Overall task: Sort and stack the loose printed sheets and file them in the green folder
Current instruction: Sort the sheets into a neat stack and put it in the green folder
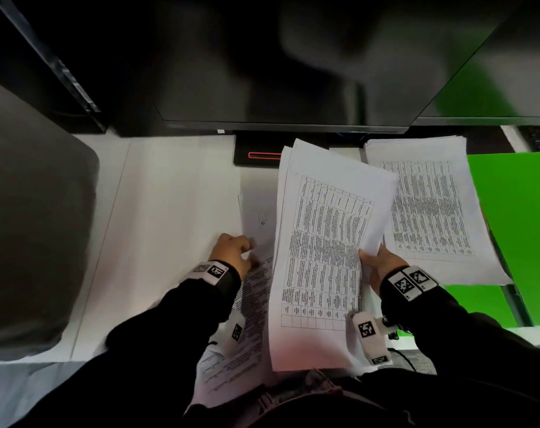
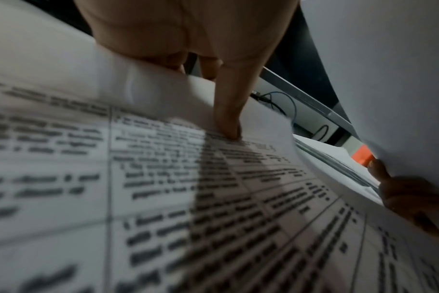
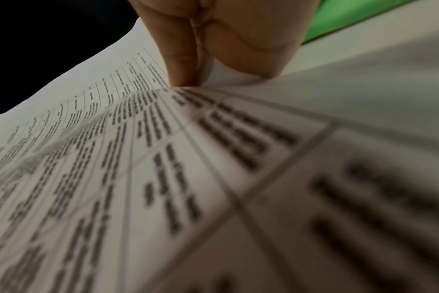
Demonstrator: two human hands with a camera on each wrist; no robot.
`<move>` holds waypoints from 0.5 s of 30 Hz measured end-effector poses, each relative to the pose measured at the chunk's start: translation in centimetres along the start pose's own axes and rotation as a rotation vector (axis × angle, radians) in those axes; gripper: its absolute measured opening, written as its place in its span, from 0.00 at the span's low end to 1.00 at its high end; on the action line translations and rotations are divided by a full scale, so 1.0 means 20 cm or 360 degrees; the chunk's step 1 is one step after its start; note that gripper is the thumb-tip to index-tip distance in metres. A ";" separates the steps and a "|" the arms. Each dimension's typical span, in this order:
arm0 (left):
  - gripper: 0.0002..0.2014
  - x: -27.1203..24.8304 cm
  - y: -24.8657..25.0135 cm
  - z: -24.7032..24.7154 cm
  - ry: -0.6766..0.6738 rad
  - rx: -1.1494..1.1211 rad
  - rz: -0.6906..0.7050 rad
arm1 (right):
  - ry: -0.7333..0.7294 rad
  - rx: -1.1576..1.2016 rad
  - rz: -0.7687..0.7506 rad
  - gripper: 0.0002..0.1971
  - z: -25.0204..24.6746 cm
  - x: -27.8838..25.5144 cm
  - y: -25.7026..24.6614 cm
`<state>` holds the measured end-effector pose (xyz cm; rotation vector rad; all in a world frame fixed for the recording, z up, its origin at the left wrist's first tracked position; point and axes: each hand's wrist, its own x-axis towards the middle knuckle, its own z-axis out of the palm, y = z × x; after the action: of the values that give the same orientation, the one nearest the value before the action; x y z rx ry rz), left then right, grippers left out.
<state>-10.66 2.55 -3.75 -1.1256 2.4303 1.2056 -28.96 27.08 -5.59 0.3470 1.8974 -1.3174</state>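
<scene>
Pinching white printed table sheets (image 1: 321,257) in my right hand (image 1: 378,267), their print blurred. My left hand's (image 1: 231,250) forefinger (image 2: 229,111) presses a lower printed page (image 1: 250,304), half hidden.

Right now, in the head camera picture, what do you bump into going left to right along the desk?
Grey chair back → left hand on loose sheets → held sheets → right hand pinching them → sorted pile → green folder.
</scene>
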 end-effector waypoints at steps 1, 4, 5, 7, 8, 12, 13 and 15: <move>0.13 -0.02 0.00 0.00 -0.0042 0.0048 -0.0025 | 0.0006 0.0019 -0.0005 0.19 0.00 0.00 0.00; 0.08 -0.06 0.00 0.00 -0.0020 -0.0022 -0.0031 | -0.0016 0.0060 -0.0030 0.22 -0.01 0.01 0.01; 0.09 -0.07 0.00 -0.02 0.0021 -0.0106 -0.0069 | -0.0016 0.0090 -0.0031 0.22 -0.01 0.01 0.00; 0.15 -0.07 -0.01 -0.08 0.0100 -0.0244 -0.0113 | -0.0004 0.0199 -0.0026 0.16 -0.01 0.02 -0.01; 0.20 -0.06 -0.03 -0.11 0.0124 -0.0280 -0.0149 | 0.0002 0.0233 -0.0026 0.13 -0.01 0.02 -0.01; 0.26 -0.04 -0.05 -0.25 0.0199 -0.0405 -0.0418 | 0.0011 0.0359 -0.0131 0.14 0.01 -0.01 -0.04; 0.24 -0.03 -0.05 -0.26 0.0204 -0.0424 -0.0449 | 0.0015 0.0386 -0.0130 0.13 0.02 -0.01 -0.05; 0.28 -0.03 -0.02 -0.24 0.0199 -0.0453 -0.0503 | 0.0012 0.0324 -0.0142 0.08 0.04 -0.02 -0.06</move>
<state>-9.24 -0.86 -0.58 -1.6374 2.0961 1.4385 -29.09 25.92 -4.57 0.3736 1.8069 -1.5762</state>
